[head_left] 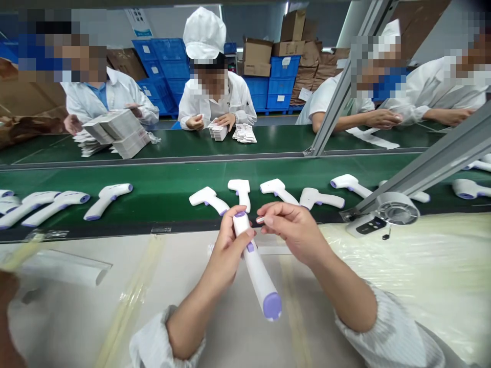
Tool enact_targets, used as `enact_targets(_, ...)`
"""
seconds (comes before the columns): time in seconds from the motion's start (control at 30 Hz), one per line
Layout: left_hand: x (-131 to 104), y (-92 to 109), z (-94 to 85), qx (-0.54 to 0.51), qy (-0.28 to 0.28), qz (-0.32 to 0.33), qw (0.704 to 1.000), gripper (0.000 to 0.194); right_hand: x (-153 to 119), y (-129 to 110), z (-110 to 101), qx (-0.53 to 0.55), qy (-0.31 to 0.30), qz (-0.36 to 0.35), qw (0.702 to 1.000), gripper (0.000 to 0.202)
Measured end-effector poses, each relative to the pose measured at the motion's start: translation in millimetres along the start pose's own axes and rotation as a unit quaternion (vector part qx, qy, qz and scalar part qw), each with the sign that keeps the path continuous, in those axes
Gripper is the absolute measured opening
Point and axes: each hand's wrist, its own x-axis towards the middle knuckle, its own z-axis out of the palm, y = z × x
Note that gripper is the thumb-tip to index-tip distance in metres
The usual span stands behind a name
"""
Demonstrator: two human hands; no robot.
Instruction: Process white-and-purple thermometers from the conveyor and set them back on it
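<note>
My left hand [230, 245] is closed around the head end of a white infrared thermometer [258, 271] with purple trim. Its handle points down toward me, and the purple end cap faces the camera. Just right of it, my right hand [293, 230] pinches a small whitish piece [261, 220] between thumb and fingers; its kind is too small to tell. That piece is close to the thermometer's head, and I cannot tell whether they touch. Behind both hands, several similar thermometers [282, 191] lie on the green conveyor belt [161, 179].
A small white fan [383, 214] stands at the right, beside a grey metal post [341, 97]. Yellowish plastic sheeting [422, 271] covers the table's right side. More thermometers [109, 199] lie left on the belt. Across it, several co-workers in white handle paper stacks [218, 131]. Another person's arm shows at the left edge.
</note>
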Motion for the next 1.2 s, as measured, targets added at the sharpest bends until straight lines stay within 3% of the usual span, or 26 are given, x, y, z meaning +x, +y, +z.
enact_targets(0.2, -12.2, 1.4, 15.4, -0.011, -0.019, 0.012, 1.000, 0.056, -9.5, 7.3, 23.2, 0.024, 0.050, -0.014, 0.998, 0.010)
enact_targets(0.5, -11.9, -6.8, 12.7, -0.007, -0.015, 0.013, 1.000, 0.048, -12.1, 3.5, 24.4, -0.015, 0.069, -0.034, 0.997, 0.013)
enact_targets(0.83, -7.9, -13.9, 10.8, 0.029, 0.000, 0.028, 0.999, 0.056, -12.4, 4.7, 27.3, -0.029, 0.086, -0.049, 0.995, 0.014)
enact_targets(1.0, -8.1, -13.3, 4.8, 0.019, -0.018, 0.057, 0.998, 0.050, -5.1, 8.8, 24.3, 0.125, 0.079, 0.040, 0.988, 0.030)
enact_targets(1.1, -6.2, -7.4, 0.0, -0.017, -0.048, 0.122, 0.991, 0.046, -9.4, 5.9, 21.4, 0.172, 0.093, 0.102, 0.975, 0.038)
enact_targets(1.2, 9.5, -0.2, -15.9, -0.007, 0.031, 0.220, 0.975, 0.044, -15.7, 0.9, 20.2, 0.091, 0.009, 0.153, 0.984, 0.039)
